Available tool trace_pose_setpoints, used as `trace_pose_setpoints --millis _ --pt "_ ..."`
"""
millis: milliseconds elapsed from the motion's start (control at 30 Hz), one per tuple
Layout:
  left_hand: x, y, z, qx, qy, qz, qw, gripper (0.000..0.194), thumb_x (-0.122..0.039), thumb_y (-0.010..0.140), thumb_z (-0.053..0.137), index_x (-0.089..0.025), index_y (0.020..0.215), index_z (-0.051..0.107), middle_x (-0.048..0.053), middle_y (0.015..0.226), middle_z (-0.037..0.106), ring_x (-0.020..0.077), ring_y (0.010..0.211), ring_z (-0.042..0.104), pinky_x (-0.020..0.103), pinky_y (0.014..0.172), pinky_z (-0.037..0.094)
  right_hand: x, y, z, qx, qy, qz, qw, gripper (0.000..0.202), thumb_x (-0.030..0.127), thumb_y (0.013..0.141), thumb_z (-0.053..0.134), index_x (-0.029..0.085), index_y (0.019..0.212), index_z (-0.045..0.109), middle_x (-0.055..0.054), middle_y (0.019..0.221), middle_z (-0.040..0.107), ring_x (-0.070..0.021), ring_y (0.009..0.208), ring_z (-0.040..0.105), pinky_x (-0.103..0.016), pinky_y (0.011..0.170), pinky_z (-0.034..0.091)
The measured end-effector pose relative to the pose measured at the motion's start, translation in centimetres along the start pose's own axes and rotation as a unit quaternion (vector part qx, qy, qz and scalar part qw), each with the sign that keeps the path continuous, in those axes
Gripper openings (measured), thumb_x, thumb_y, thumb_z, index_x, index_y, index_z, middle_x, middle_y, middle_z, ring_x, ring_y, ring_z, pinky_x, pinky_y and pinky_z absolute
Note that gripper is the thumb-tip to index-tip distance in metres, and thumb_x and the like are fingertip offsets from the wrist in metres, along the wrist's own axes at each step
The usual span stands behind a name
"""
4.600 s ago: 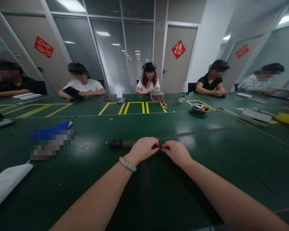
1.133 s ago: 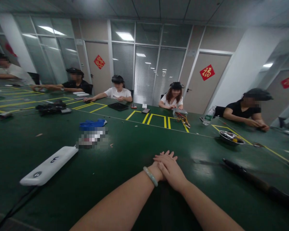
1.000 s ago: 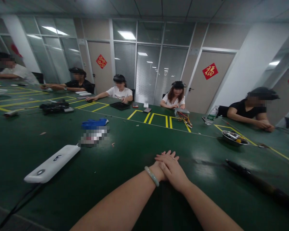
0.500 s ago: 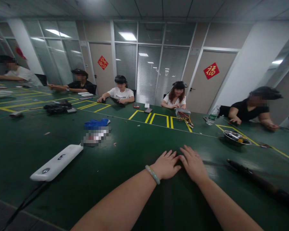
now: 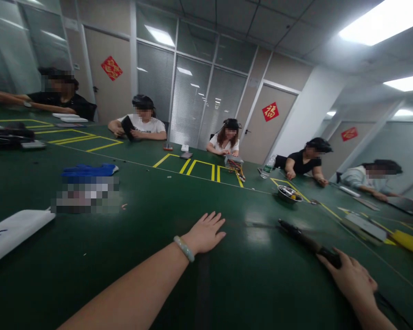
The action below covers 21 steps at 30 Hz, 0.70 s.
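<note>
My left hand (image 5: pixel 204 233) lies flat on the green table (image 5: pixel 234 275), fingers stretched out and holding nothing; a pale green bangle (image 5: pixel 184 248) circles its wrist. At the right, my right hand (image 5: pixel 354 277) has its fingers round the rear part of a long black corded electric screwdriver (image 5: pixel 304 238). The narrow tip of this tool points away from me to the left, and its body is low over the table; I cannot tell whether it touches it. A dark cable trails behind the hand toward the lower right.
On the left are a white power bank-like box (image 5: pixel 19 233), a blurred-out item and a blue glove (image 5: pixel 89 170). A metal bowl (image 5: pixel 289 195) with small things and a water bottle (image 5: pixel 269 167) stand beyond the screwdriver. Several people sit across the table, marked with yellow tape.
My right hand has left its place beside the left hand, moved right and closed on the electric screwdriver. My left hand stays flat. The view has turned right.
</note>
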State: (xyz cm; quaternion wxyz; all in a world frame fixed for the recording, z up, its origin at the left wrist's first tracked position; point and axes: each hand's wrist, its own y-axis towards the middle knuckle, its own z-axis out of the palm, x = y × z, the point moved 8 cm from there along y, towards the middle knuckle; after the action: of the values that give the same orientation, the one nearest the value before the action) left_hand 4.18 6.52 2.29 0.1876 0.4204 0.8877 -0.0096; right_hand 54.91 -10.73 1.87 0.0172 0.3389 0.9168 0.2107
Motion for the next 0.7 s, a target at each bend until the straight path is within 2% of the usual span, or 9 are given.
trace_pose_setpoints --millis 100,167,367,467,567,633,700 --pt "0.0 0.2 0.2 -0.004 0.012 0.003 1.000 0.062 -0.059 0.095 0.017 -0.026 0.147 0.027 0.003 0.155 0.019 0.0243 0.143 0.012 0.048 0.115 0.011 0.7 -0.1 0.0 0.049 0.001 0.021 0.999 0.073 0.077 0.071 0.036 0.029 0.122 0.055 -0.014 0.120 0.055 -0.0386 0.110 0.054 -0.057 0.085 0.042" --pt "0.0 0.3 0.3 -0.003 0.015 0.004 1.000 0.063 -0.059 0.095 0.016 -0.025 0.147 0.027 0.003 0.155 0.019 0.0242 0.143 0.012 0.048 0.115 0.011 1.1 -0.1 -0.3 0.058 0.007 0.021 0.998 0.070 0.075 0.072 0.038 0.028 0.122 0.055 -0.013 0.121 0.054 -0.0374 0.109 0.054 -0.053 0.081 0.044" --pt "0.1 0.3 0.2 -0.016 0.011 -0.006 1.000 0.063 -0.058 0.095 0.020 -0.025 0.149 0.021 0.003 0.155 0.020 0.0246 0.143 0.014 0.048 0.115 0.013 1.3 -0.1 -0.6 0.078 0.004 0.016 0.997 0.065 0.070 0.075 0.041 0.027 0.123 0.052 -0.010 0.121 0.051 -0.0335 0.108 0.053 -0.046 0.080 0.045" --pt "0.1 0.4 0.0 -0.018 0.014 -0.017 1.000 0.065 -0.059 0.094 0.023 -0.024 0.149 0.019 0.004 0.155 0.019 0.0258 0.143 0.013 0.048 0.115 0.015 2.5 -0.5 -0.9 0.087 -0.001 0.028 0.996 0.062 0.067 0.078 0.041 0.026 0.122 0.053 -0.011 0.119 0.051 -0.0329 0.107 0.054 -0.046 0.080 0.045" --pt "-0.6 0.6 -0.8 -0.041 0.023 -0.004 0.999 0.067 -0.059 0.094 0.026 -0.024 0.150 0.016 0.005 0.155 0.019 0.0266 0.143 0.011 0.050 0.115 0.014 6.4 -1.4 -1.8 0.089 0.009 0.022 0.996 0.057 0.065 0.080 0.042 0.026 0.121 0.055 -0.010 0.117 0.052 -0.0310 0.104 0.055 -0.044 0.080 0.044" --pt "-1.5 0.6 -1.7 -0.073 0.030 0.024 0.997 0.065 -0.056 0.095 0.030 -0.025 0.150 0.014 0.005 0.156 0.018 0.0262 0.143 0.010 0.050 0.116 0.012 10.6 -2.4 -2.4 0.093 0.028 -0.006 0.995 0.053 0.063 0.082 0.044 0.026 0.119 0.056 -0.010 0.115 0.053 -0.0297 0.103 0.055 -0.042 0.080 0.043" --pt "-2.6 0.5 -2.6 -0.106 0.035 0.056 0.992 0.064 -0.051 0.095 0.034 -0.025 0.150 0.013 0.004 0.156 0.018 0.0249 0.144 0.009 0.049 0.116 0.010 15.7 -3.7 -3.0 0.095 0.052 -0.050 0.993 0.051 0.061 0.084 0.045 0.025 0.118 0.057 -0.010 0.113 0.054 -0.0289 0.103 0.055 -0.041 0.081 0.042"
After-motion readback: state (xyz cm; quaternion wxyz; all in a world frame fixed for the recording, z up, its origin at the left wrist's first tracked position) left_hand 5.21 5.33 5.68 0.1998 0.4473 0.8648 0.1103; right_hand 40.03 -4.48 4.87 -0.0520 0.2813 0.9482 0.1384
